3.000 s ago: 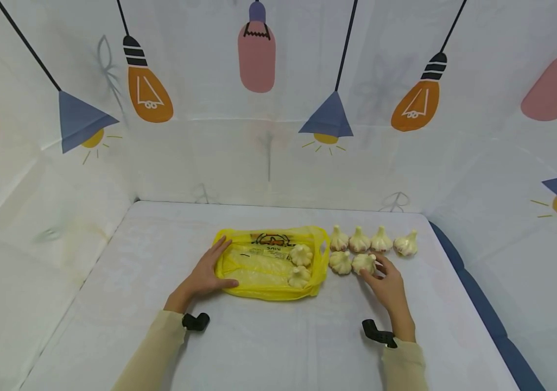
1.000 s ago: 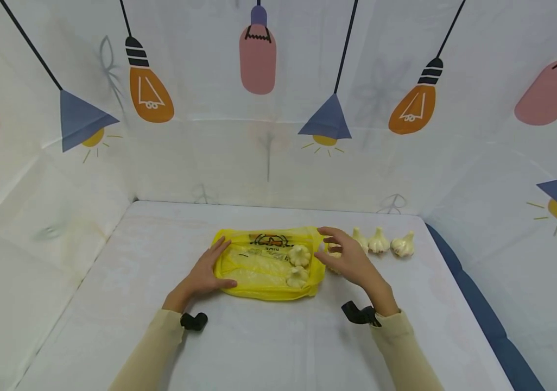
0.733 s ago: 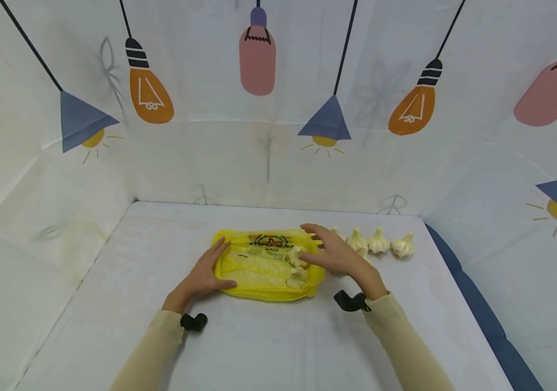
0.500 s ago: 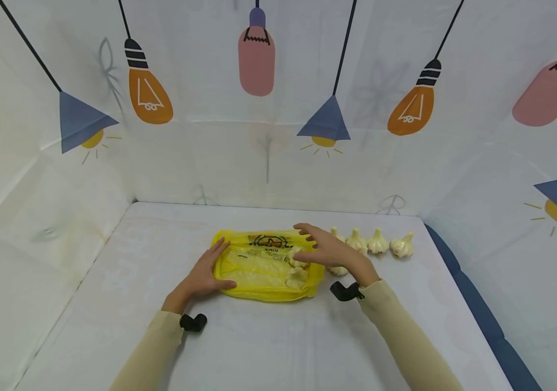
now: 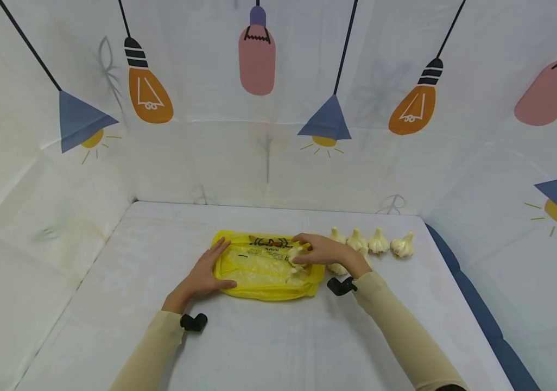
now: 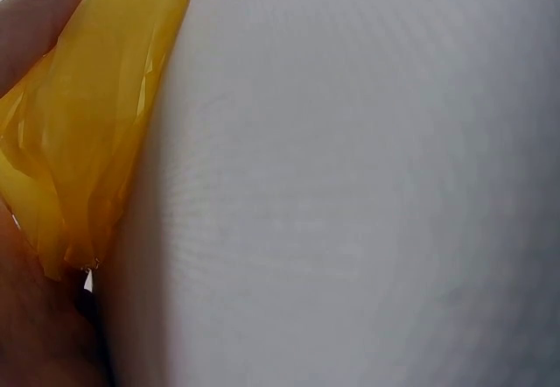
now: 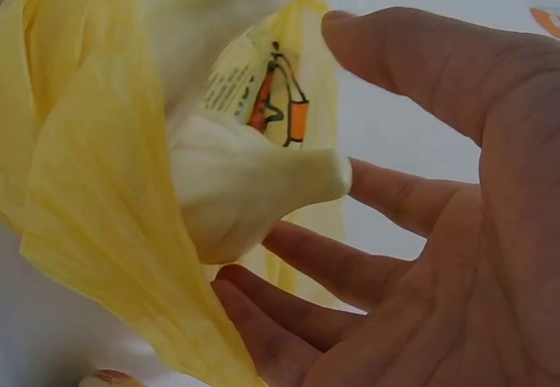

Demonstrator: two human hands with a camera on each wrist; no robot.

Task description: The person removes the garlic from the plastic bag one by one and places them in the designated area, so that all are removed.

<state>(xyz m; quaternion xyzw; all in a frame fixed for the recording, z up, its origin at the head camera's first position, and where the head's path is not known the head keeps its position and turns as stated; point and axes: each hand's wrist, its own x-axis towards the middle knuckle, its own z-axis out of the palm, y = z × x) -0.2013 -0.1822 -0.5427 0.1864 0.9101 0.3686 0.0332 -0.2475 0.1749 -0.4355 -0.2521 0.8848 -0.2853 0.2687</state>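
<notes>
A yellow plastic bag (image 5: 259, 271) with dark print lies on the table. Two garlic bulbs are at its right end: a farther one (image 5: 295, 254) and a nearer one (image 5: 297, 276). The left hand (image 5: 204, 273), fingers spread and fairly straight, rests on the bag's left end. Over the farther bulb reaches the right hand (image 5: 327, 251), its thumb and fingers spread to either side. In the right wrist view, fingertips lie close beside a garlic bulb (image 7: 236, 177) while the thumb stands apart from it; firm contact cannot be told. Yellow film covers part of the bulbs there.
Right of the bag, several garlic bulbs stand in a back row, ending in a rightmost bulb (image 5: 402, 246). More bulbs in front, including one (image 5: 337, 269), are partly hidden by the right hand. The white table (image 5: 259, 347) meets a patterned cloth wall (image 5: 200, 157).
The right hand has left a garlic bulb in the front row and moved left over the bag, then lowered around the farther bulb inside. The left hand has stayed put.
</notes>
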